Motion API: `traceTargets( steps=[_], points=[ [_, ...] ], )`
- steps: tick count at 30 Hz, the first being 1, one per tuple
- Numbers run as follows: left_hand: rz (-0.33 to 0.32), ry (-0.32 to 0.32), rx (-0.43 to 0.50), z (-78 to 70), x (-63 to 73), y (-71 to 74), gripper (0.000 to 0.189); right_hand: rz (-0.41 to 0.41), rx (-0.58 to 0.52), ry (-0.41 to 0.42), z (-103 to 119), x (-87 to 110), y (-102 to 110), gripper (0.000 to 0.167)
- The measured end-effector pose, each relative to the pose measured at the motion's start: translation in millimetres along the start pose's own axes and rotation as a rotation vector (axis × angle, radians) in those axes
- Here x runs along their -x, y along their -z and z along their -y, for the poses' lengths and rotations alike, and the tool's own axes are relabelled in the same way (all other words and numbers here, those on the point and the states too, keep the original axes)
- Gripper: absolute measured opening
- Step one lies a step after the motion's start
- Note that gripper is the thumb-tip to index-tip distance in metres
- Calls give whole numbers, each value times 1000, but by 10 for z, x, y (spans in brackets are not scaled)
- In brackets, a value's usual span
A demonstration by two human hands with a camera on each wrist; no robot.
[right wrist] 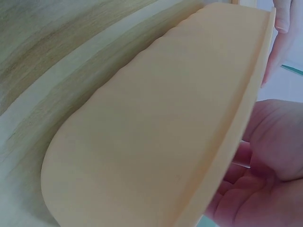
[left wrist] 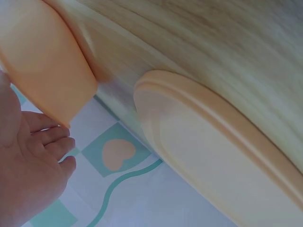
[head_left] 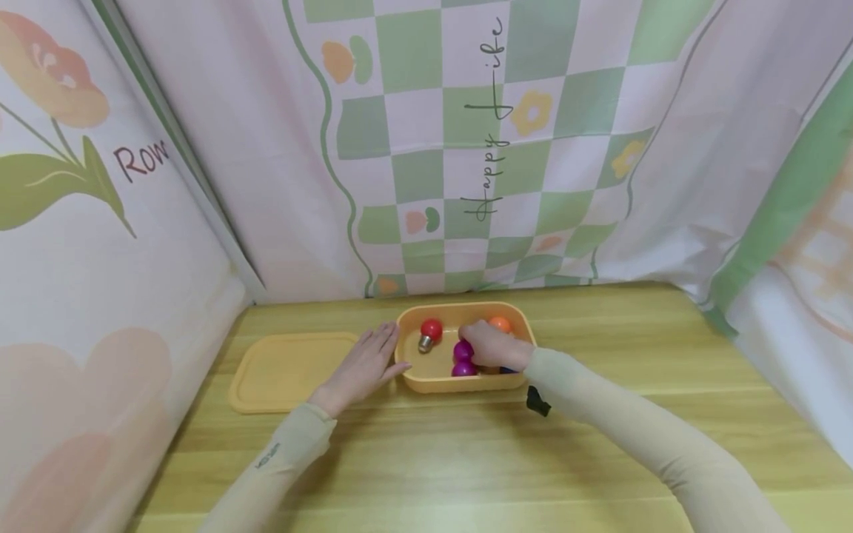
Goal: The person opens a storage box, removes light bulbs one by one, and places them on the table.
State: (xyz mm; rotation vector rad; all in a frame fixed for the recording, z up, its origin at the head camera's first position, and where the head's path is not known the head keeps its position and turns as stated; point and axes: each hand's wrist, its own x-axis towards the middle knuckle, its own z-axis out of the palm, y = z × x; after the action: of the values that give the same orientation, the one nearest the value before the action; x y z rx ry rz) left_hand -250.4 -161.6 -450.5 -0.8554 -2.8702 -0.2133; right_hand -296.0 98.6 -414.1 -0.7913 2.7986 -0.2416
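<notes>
A yellow-orange plastic box (head_left: 443, 384) stands on the table with small bulb-like items inside. At its left side lies a red light bulb (head_left: 431, 330) with a silver screw base. Two round purple items (head_left: 463, 368) sit near the middle, and an orange one (head_left: 500, 324) is at the right back. My left hand (head_left: 363, 370) rests against the box's left rim, fingers straight. My right hand (head_left: 496, 346) reaches over the right side into the box, beside the purple items. Its fingers bend down inside; in the right wrist view the box wall (right wrist: 142, 118) hides the fingertips.
A flat yellow-orange lid (head_left: 286, 370) lies on the wooden table (head_left: 426, 459) to the left of the box, partly under my left hand in the head view. Patterned curtains (head_left: 413, 118) hang behind the table and at both sides. Something dark blue (head_left: 508, 370) shows under my right wrist.
</notes>
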Motion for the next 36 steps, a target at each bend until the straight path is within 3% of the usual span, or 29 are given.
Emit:
traceTargets(
  steps=[14, 22, 32, 36],
  points=[
    [7, 5, -15, -16, 0, 7, 76, -80, -81, 20, -78, 84, 58, 22],
    [12, 13, -10, -17, 4, 18, 76, -217, -61, 128, -163, 178, 172, 33],
    [-11, -14, -10, -11, 8, 13, 75, -220, -187, 69, -298, 288, 343, 35],
    [-14, -19, 0, 13, 5, -7, 75, -251, -188, 60, -355, 350, 412, 37]
  ],
)
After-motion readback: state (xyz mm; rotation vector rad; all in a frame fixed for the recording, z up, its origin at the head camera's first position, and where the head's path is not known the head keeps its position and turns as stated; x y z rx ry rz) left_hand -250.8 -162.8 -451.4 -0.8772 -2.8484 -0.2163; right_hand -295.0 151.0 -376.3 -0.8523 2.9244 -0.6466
